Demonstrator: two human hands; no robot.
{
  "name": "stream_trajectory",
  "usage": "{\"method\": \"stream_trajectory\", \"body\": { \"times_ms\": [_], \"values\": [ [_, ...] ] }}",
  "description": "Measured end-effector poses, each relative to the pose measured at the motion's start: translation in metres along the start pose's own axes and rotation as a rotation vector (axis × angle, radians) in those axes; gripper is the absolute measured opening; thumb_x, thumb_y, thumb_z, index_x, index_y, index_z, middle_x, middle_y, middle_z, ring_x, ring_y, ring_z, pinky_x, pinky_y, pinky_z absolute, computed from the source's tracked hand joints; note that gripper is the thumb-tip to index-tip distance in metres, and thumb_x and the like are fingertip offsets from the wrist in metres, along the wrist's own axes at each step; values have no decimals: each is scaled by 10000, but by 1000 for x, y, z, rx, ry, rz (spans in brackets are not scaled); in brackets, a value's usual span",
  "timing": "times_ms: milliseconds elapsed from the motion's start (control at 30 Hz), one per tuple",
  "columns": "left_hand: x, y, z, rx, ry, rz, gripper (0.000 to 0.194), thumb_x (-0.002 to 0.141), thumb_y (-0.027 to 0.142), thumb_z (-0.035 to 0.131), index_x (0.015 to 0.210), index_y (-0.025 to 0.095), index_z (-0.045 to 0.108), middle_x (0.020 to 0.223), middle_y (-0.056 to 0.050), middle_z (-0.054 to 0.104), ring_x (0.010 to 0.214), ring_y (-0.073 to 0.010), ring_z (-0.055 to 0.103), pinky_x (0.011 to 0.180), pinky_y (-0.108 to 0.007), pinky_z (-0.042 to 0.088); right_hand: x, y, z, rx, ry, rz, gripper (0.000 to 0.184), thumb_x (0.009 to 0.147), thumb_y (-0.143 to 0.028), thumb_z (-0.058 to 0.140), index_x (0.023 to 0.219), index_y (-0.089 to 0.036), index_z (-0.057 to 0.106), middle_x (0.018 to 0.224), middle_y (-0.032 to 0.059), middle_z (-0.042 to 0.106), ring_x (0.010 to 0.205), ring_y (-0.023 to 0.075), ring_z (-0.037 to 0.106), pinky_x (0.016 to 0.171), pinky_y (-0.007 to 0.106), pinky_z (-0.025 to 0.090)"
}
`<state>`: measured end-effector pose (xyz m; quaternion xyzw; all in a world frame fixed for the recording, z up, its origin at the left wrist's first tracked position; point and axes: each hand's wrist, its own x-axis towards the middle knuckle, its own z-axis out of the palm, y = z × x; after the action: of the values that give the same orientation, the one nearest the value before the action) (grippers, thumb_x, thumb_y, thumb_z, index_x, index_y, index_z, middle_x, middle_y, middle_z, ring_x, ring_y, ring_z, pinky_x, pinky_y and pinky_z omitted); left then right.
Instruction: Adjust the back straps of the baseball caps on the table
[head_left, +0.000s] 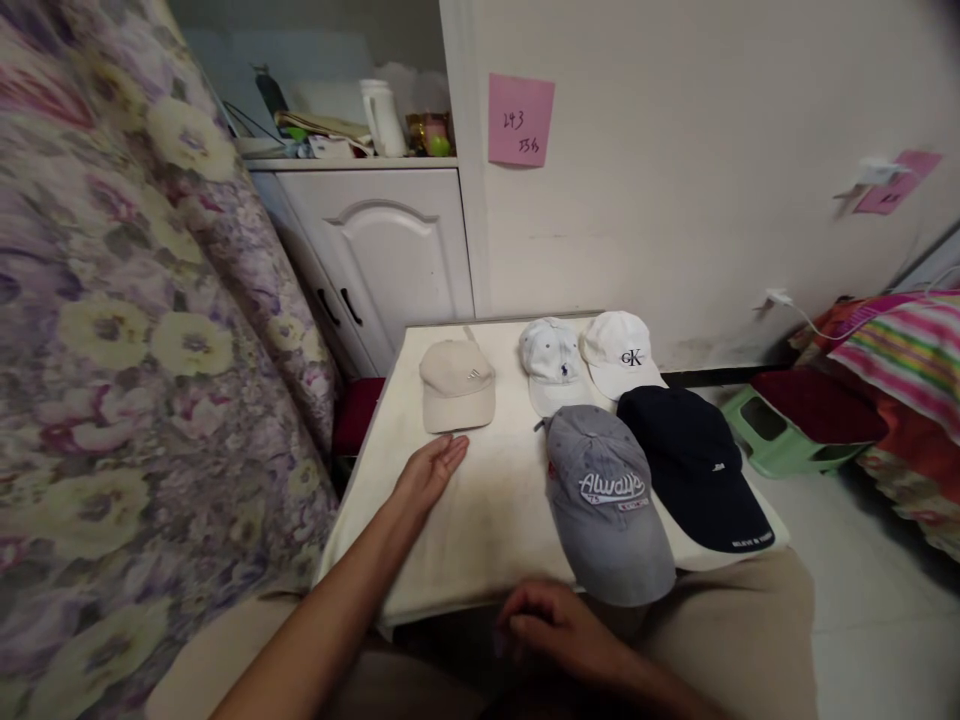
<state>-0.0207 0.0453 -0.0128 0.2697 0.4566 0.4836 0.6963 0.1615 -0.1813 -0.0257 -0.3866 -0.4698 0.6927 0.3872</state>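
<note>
A beige baseball cap (459, 388) with a small logo lies at the table's back left, its brim toward me. My left hand (431, 472) is open, with its outstretched fingertips just at the near edge of that brim; I cannot tell whether they touch. At the table's front edge, above my lap, my right hand (551, 622) has curled fingers and nothing visible in it. To its right sits a grey "Always" cap (609, 500). Beyond are a navy cap (690, 460), a pale blue cap (553, 365) and a white CK cap (621, 355).
A cream cloth covers the small table (480, 530). Behind it stand a white cabinet (382, 250) and a wall with a pink note (520, 120). A floral curtain (150, 400) hangs at left, and a green stool (780, 430) stands at right beside a bed.
</note>
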Motion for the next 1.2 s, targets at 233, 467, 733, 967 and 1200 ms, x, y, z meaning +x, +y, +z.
{"method": "stream_trajectory", "body": {
  "times_ms": [233, 467, 733, 967, 1200],
  "values": [
    [20, 6, -5, -283, 69, -41, 222, 910, 25, 418, 802, 157, 560, 851, -110, 711, 877, -173, 733, 850, -311, 610, 83, -13, 13, -17, 184, -106, 299, 802, -452, 665, 801, -163, 587, 683, -1, 667, 526, 100, 557, 538, 220, 433],
    [30, 6, -2, -387, 64, -9, 227, 959, 87, 414, 812, 176, 564, 788, -55, 698, 803, -143, 722, 804, -302, 628, 101, 4, 11, -67, 203, -114, 246, 800, -402, 657, 819, -168, 584, 674, -28, 639, 482, 84, 530, 492, 211, 415],
    [25, 7, 1, -214, 1, -33, 269, 971, 96, 368, 816, 174, 573, 805, -89, 723, 827, -155, 738, 752, -262, 626, 97, 3, 10, -111, 223, -142, 157, 796, -308, 632, 849, -161, 613, 678, -32, 637, 489, 85, 544, 491, 209, 437],
    [0, -18, 20, 197, -179, 5, 95, 831, 123, 583, 896, 130, 652, 874, -133, 745, 838, -213, 733, 821, -363, 595, 85, 1, 8, -131, 220, -172, 97, 813, -248, 603, 850, -161, 625, 701, -22, 650, 511, 96, 571, 508, 211, 441],
    [20, -54, 88, 724, -199, 325, 220, 698, 61, 672, 886, 176, 672, 972, -47, 686, 880, -192, 642, 911, -386, 508, 54, -5, 2, -271, 257, -220, 100, 832, -147, 554, 815, -173, 649, 725, -9, 676, 661, 131, 622, 632, 233, 465]
  ]
}}
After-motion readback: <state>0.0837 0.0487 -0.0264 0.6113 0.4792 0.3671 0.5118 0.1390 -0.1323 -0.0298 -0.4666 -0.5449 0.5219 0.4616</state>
